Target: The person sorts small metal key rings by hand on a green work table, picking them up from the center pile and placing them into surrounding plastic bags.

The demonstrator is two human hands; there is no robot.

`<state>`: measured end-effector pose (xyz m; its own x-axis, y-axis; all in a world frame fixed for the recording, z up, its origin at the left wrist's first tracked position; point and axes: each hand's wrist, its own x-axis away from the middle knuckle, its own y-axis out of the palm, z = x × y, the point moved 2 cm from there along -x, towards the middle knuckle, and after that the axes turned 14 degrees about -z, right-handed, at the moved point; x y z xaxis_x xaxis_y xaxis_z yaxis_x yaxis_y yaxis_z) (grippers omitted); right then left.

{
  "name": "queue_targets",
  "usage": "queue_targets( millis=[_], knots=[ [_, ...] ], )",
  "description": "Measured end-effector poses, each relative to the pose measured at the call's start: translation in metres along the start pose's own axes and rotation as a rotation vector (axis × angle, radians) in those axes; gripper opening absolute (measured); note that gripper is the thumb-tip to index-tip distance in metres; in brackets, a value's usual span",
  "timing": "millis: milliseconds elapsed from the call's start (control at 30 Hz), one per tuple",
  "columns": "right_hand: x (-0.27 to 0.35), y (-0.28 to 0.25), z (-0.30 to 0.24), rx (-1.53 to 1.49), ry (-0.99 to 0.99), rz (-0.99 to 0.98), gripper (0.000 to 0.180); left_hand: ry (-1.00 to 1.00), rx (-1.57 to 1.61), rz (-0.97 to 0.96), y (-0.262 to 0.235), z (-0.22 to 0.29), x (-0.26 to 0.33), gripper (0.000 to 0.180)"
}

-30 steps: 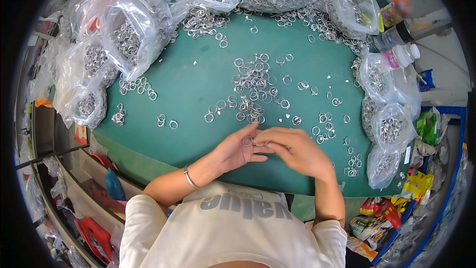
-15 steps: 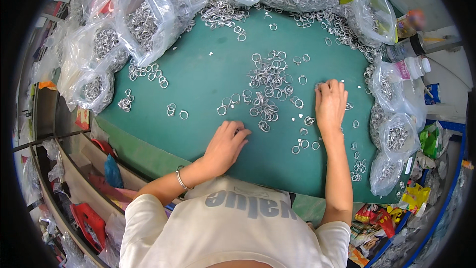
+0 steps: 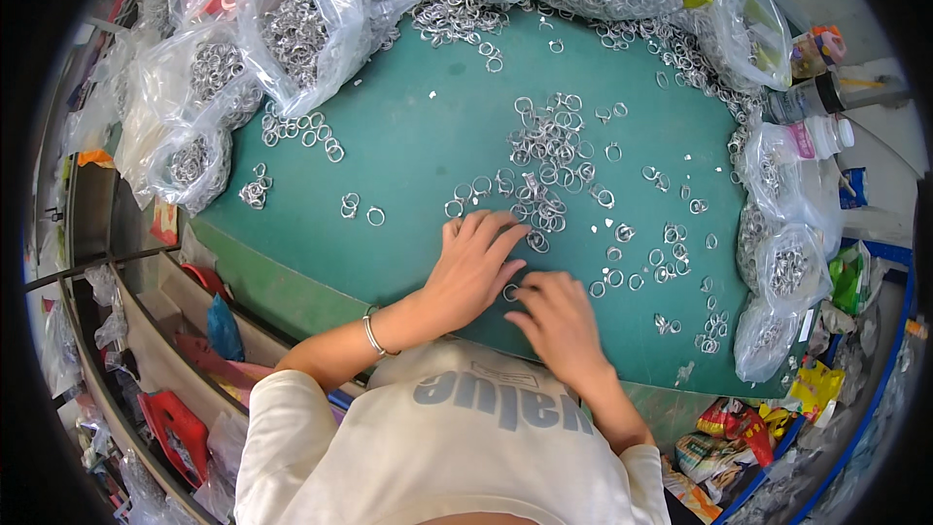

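Green table [image 3: 418,146], lined along its far and lateral sides with clear bags [image 3: 340,49] of metal rings. Pile [image 3: 556,146] of rings lies on it, ahead of the hands. Left hand [image 3: 473,267]: fingers bent, slightly spread, tips by the pile's near edge; grip cannot be told. Right hand [image 3: 561,321]: just beside it, thumb and forefinger narrowly parted; grip likewise unclear. Bracelet [image 3: 373,332] on left wrist. Single ring [image 3: 510,293] between the hands; contact unclear.

Bright, diffuse light glints off plastic bags [image 3: 335,63] amid fisheye-bent edges.
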<state>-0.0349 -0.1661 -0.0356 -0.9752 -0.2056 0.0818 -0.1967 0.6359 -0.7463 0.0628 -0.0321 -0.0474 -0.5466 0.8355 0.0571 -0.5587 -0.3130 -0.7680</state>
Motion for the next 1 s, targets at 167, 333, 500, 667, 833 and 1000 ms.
queue_targets(
  millis=[167,333,500,667,833,1000],
  knots=[
    [-0.039,-0.032,0.017,0.147,0.05,0.236,0.025,0.014,-0.25,0.091,-0.01,-0.007,-0.03,0.048],
    [-0.051,-0.028,0.061,-0.056,-0.005,0.174,0.02,0.216,-0.089,-0.072,-0.009,-0.032,-0.061,0.037],
    [-0.033,-0.06,0.101,-0.488,0.356,0.364,0.017,0.192,0.26,0.103,-0.028,-0.052,-0.075,0.024],
    [-0.026,-0.073,0.062,0.261,0.357,0.328,0.025,0.062,0.137,0.193,-0.041,-0.044,-0.065,0.03],
    [-0.035,-0.035,0.029,0.257,0.13,0.043,0.032,0.026,-0.247,0.105,-0.021,-0.025,-0.051,0.034],
    [-0.022,-0.039,0.049,0.156,0.184,0.217,0.018,0.167,-0.104,-0.032,-0.021,-0.013,-0.045,0.035]
  ],
)
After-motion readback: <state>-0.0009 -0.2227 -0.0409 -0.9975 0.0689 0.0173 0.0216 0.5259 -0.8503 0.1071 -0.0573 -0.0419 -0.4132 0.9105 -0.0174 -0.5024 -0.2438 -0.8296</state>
